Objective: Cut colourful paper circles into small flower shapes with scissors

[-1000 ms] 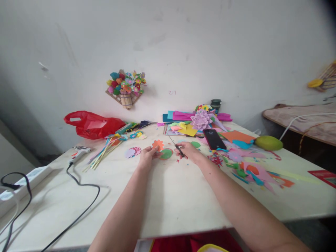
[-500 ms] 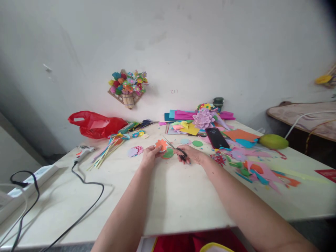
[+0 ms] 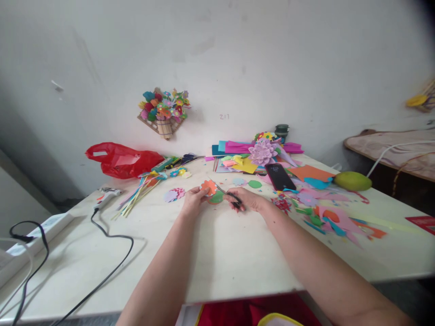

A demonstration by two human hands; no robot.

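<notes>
An orange scalloped flower cutout [image 3: 208, 187] is pinched in the fingers of my left hand [image 3: 195, 199]. My right hand [image 3: 245, 199] is wrapped round the black handles of a pair of scissors [image 3: 234, 198], whose blades point up and left at the cutout's right edge. Beneath the blades lies a green round piece [image 3: 217, 197] on the table, partly covered by the cutout. Left of my left hand rest pink and lilac scalloped pieces [image 3: 174, 194]. A green oval [image 3: 254, 184] lies beyond my right hand.
On the left are a glue gun [image 3: 109, 196] with its black cord, a power strip [image 3: 41, 235], thin strips [image 3: 137, 197] and a red plastic bag [image 3: 124, 160]. To the right lie a phone [image 3: 280, 176], coloured scraps [image 3: 336, 217] and a yellow-green oval object [image 3: 352, 180].
The scissor blades have closed from slightly apart and now meet at the orange cutout's edge. Both hands stay almost in place; the whole view has shifted slightly.
</notes>
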